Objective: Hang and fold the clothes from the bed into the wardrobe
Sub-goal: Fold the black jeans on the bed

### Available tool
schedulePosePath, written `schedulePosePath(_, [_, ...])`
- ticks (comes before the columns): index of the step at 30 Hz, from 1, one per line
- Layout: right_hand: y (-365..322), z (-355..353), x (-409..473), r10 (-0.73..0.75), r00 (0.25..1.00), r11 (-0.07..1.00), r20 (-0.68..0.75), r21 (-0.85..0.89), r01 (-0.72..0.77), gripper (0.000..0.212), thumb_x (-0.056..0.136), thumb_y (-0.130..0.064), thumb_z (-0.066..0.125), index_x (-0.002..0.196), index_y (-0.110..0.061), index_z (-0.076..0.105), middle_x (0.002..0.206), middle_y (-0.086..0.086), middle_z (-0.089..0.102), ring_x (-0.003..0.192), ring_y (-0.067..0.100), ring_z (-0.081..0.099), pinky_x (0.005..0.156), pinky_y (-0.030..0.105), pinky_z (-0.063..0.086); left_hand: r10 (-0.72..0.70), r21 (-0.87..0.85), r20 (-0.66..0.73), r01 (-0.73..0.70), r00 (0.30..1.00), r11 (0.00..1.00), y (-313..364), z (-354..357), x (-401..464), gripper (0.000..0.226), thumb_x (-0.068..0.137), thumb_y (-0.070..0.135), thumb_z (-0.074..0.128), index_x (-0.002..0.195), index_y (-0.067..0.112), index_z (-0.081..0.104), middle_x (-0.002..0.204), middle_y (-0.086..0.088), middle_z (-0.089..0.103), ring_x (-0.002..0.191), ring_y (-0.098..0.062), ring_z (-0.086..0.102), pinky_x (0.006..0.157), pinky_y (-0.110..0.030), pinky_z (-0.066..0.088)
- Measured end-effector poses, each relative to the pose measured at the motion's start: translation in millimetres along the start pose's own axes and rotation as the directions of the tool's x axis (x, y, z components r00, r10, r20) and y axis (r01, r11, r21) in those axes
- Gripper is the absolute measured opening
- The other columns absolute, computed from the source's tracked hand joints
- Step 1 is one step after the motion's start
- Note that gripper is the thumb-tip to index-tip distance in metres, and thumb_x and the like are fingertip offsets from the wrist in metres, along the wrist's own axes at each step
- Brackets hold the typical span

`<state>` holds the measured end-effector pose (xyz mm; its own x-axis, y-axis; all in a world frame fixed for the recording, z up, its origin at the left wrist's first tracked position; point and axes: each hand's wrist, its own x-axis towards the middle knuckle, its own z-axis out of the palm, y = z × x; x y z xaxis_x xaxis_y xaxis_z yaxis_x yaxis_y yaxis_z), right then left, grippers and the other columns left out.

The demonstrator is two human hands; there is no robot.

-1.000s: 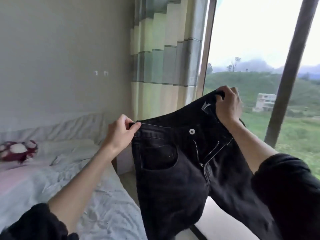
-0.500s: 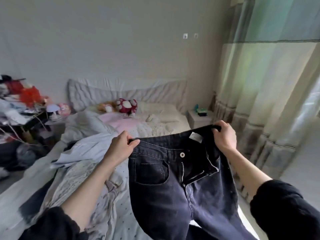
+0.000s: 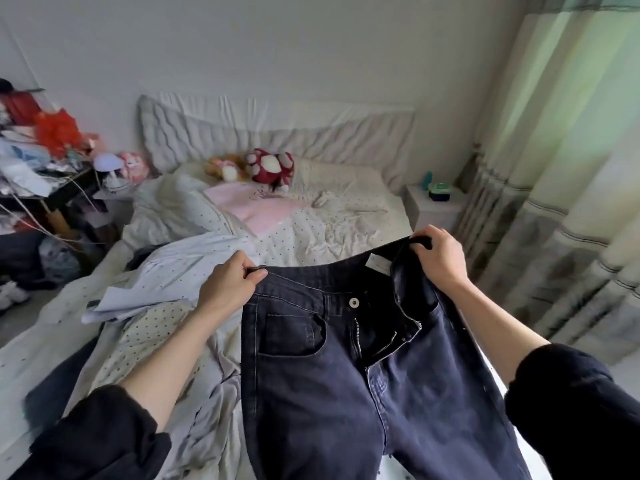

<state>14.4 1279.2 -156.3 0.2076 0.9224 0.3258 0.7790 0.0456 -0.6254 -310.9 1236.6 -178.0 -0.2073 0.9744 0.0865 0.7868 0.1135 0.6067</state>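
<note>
A pair of dark jeans (image 3: 346, 393) hangs in front of me, held up by its waistband over the bed (image 3: 329, 216), fly unzipped and button showing. My left hand (image 3: 228, 289) pinches the waistband's left end. My right hand (image 3: 438, 256) grips the right end, fingers curled over the band. A light blue dotted shirt (image 3: 173, 271) lies crumpled on the bed to the left of the jeans. More dark cloth (image 3: 52, 386) shows at the bed's near left. The wardrobe is out of view.
Plush toys (image 3: 270, 166) and a pink pillow (image 3: 256, 207) sit near the padded headboard. A white nightstand (image 3: 433, 209) stands right of the bed, by the long curtains (image 3: 571, 168). A cluttered table (image 3: 41, 161) stands at the left.
My view has swung from the window to the bed and on a little left and down. Both hands keep the same hold on the jeans' waistband, now lower over the bed.
</note>
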Motion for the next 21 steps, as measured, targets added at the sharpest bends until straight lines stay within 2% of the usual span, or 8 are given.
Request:
schedulePosePath(4, [40,51,76,0.105,0.992,0.994,-0.065,-0.034,-0.107,0.021,0.089,-0.014,0.055,0.107,-0.016,0.065,0.114,0.013,0.061,0.106,0.034,0.054,0.085,0.034,0.041,0.03,0.195,-0.073,-0.015,0.997,0.981,20,57,87,0.023,0.096,0.039,0.047,0.1,0.016,0.048,0.095,-0.004,0.061,0.088,-0.029,0.056,0.065,-0.033,0.037])
schedulePosePath(8, [82,107,146,0.08,0.991,0.994,-0.107,-0.06,-0.087,0.046,0.095,-0.021,0.051,0.139,-0.016,0.041,0.142,0.016,0.04,0.129,0.034,0.04,0.103,0.041,0.032,-0.081,-0.074,-0.147,0.071,0.986,0.995,43,143,167,0.023,0.098,0.021,0.046,0.116,0.007,0.042,0.115,-0.014,0.056,0.103,-0.034,0.053,0.074,-0.037,0.037])
schedulePosePath(10, [112,137,144,0.028,0.999,0.984,0.023,-0.177,-0.024,0.063,0.097,-0.027,0.048,0.15,-0.02,0.016,0.156,0.012,0.017,0.142,0.03,0.018,0.112,0.048,0.018,-0.097,-0.162,-0.045,0.088,0.994,0.983,40,189,170,0.037,0.097,0.018,0.048,0.129,0.006,0.033,0.131,-0.015,0.045,0.119,-0.034,0.046,0.09,-0.038,0.037])
schedulePosePath(12, [157,172,112,0.094,0.976,0.979,0.198,-0.196,-0.055,0.063,0.1,-0.029,0.04,0.151,-0.023,0.006,0.159,0.008,0.005,0.146,0.027,0.007,0.115,0.049,0.011,-0.058,-0.14,0.143,0.078,0.988,0.987,20,241,148,0.051,0.097,0.021,0.049,0.141,0.008,0.025,0.144,-0.013,0.035,0.13,-0.03,0.038,0.102,-0.036,0.032])
schedulePosePath(15, [226,214,17,0.236,0.839,0.97,0.491,-0.176,-0.17,0.059,0.101,-0.036,0.035,0.152,-0.023,0.01,0.159,0.003,0.011,0.146,0.022,0.01,0.116,0.045,0.017,-0.069,0.009,0.465,0.073,0.883,0.997,-20,308,85,0.055,0.099,0.03,0.044,0.147,0.012,0.023,0.152,-0.008,0.028,0.138,-0.023,0.03,0.11,-0.033,0.028])
schedulePosePath(17, [248,225,-48,0.292,0.762,0.956,0.579,-0.141,-0.259,0.057,0.101,-0.036,0.036,0.151,-0.02,0.015,0.158,0.002,0.015,0.146,0.019,0.012,0.117,0.039,0.018,-0.117,0.093,0.57,0.078,0.813,0.993,-44,328,46,0.056,0.097,0.039,0.043,0.146,0.015,0.027,0.154,-0.004,0.027,0.14,-0.02,0.027,0.113,-0.034,0.026])
schedulePosePath(19, [256,223,-111,0.308,0.727,0.947,0.613,-0.126,-0.295,0.054,0.101,-0.036,0.037,0.149,-0.018,0.023,0.157,0.001,0.019,0.145,0.016,0.015,0.117,0.035,0.018,-0.191,0.175,0.597,0.107,0.779,0.979,-55,338,8,0.057,0.095,0.049,0.043,0.144,0.023,0.032,0.153,0.0,0.027,0.139,-0.019,0.029,0.114,-0.038,0.023])
schedulePosePath(21, [250,211,-165,0.231,0.704,0.971,0.671,-0.119,-0.206,0.056,0.097,-0.047,0.031,0.145,-0.02,0.033,0.154,-0.001,0.022,0.144,0.019,0.02,0.115,0.033,0.019,-0.193,0.259,0.547,0.054,0.815,0.964,-58,336,-29,0.051,0.093,0.051,0.043,0.139,0.029,0.037,0.154,0.002,0.023,0.142,-0.017,0.022,0.115,-0.038,0.019])
